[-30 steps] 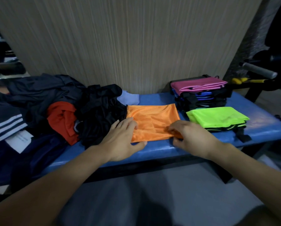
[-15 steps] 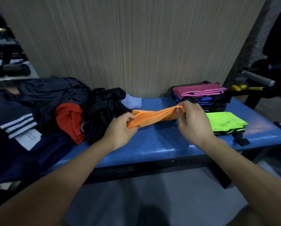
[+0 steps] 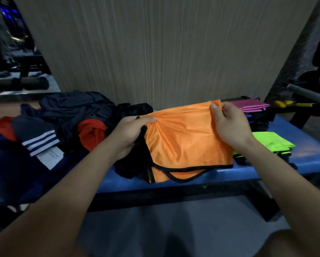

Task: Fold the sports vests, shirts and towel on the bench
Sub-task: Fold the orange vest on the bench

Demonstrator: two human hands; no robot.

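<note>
While the orange vest (image 3: 187, 138) hangs at the centre of the frame, its black-trimmed lower edge droops onto the front of the blue bench (image 3: 304, 160), which looks like a way to let the mesh fall flat before the next crease. Its top edge is stretched between both hands, seemingly to keep the layers lined up. At centre left, the left hand (image 3: 131, 134) pinches the upper left corner, thumb on top and fingers curled beneath, with some black fabric bunched under it. At centre right, the right hand (image 3: 229, 125) clamps the upper right corner the same way. Just right lies a folded green vest (image 3: 270, 141), with a pink-topped stack (image 3: 252, 106) behind it. Unfolded dark clothes (image 3: 72, 112) fill the left.
</note>
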